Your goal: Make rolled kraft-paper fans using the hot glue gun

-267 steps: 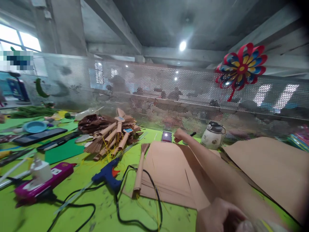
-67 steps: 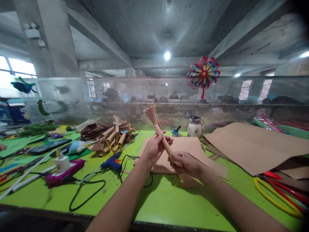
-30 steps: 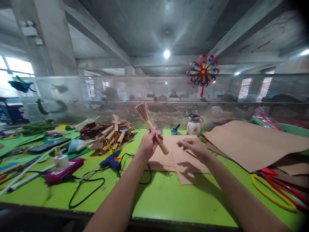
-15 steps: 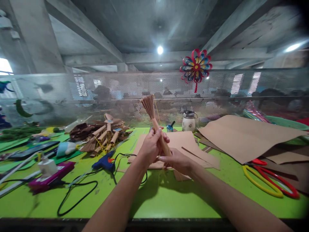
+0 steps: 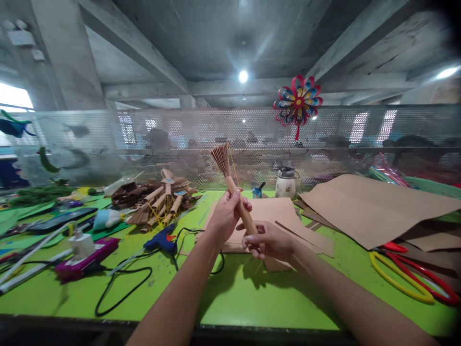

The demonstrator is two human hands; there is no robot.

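A rolled brown paper tube with a pleated, fanned-out top (image 5: 221,159) is held tilted above the table, its fan end up and to the left. My left hand (image 5: 229,214) is closed around the middle of the tube. At the lower end, the fingers of my right hand (image 5: 265,239) are curled against the tube's bottom edge, thumb toward the front. A thin yellow strand runs beside the fan, and more strands dangle below the right hand. Brown paper sheets (image 5: 268,211) lie stacked behind and under the hands.
Left of the hands sit a blue glue gun (image 5: 161,241) with a looping black cord, a purple power strip (image 5: 87,259) and a pile of similar paper pieces (image 5: 167,199). Rightward are large brown paper (image 5: 374,206) and red and yellow scissors (image 5: 403,276). A white jug (image 5: 285,183) stands behind.
Earlier the paper tube lay on the sheets; now it is held up. My right hand left the tube about a second ago, then came back to its lower end. The view shifted slightly.
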